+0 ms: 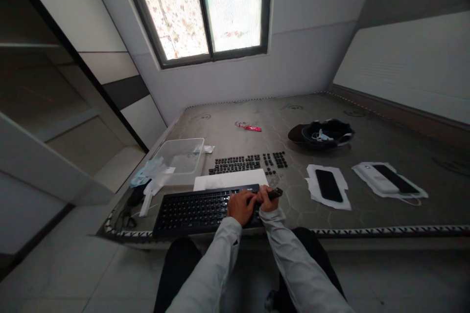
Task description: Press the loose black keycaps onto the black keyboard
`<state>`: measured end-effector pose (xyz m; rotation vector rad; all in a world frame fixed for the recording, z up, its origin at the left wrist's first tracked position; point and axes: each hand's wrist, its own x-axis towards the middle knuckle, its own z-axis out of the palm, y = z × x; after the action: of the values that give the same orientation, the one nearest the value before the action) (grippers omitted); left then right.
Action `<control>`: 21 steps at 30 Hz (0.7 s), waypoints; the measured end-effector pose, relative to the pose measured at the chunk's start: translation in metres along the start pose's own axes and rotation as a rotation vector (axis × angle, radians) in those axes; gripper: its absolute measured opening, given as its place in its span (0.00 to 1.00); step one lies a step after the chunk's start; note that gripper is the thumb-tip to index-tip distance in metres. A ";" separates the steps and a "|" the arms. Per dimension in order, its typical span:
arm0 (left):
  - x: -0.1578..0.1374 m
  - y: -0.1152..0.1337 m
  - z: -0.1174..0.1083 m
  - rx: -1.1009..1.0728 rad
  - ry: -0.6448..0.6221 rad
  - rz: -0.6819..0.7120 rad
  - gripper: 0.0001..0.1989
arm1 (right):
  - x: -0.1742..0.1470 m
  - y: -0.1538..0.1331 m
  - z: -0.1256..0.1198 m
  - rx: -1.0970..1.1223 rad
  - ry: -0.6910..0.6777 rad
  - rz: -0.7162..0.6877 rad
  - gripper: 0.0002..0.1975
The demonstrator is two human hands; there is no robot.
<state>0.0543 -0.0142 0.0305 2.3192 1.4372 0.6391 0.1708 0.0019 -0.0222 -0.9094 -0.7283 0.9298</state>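
Note:
A black keyboard [194, 208] lies along the near edge of the bed-like surface, its keycaps taken off over at least part of it. My right hand [267, 200] is closed around a dark, short-handled tool [275, 193] above the keyboard's right end; the tool's working end is hidden. Beside it, my left hand [241, 206] rests over the keyboard with its fingers bent and pressed together, almost touching the right hand. What those fingers pinch, if anything, is hidden. Behind the keyboard lies a white sheet or box [235, 178], and beyond that, rows of loose black keycaps [238, 163].
A clear plastic box [183, 161] stands at left, near crumpled plastic bags [156, 171] and a dark cable [127, 217]. A red packet [251, 128] lies farther back. On the right are a dark cap [325, 134], a phone [328, 186] on white paper, and a white device [380, 179].

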 end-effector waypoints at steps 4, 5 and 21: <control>0.000 -0.002 0.001 -0.050 0.025 -0.012 0.09 | -0.003 -0.011 0.007 0.138 -0.032 -0.058 0.27; 0.000 -0.003 0.002 -0.068 0.037 -0.017 0.09 | -0.003 -0.015 0.009 0.174 -0.025 -0.069 0.26; 0.003 -0.013 0.010 -0.290 0.274 -0.146 0.13 | 0.024 -0.024 -0.030 -0.927 -0.271 -0.098 0.17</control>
<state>0.0515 -0.0062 0.0160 1.9420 1.4966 1.0760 0.2145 0.0065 -0.0104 -1.5451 -1.4804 0.6097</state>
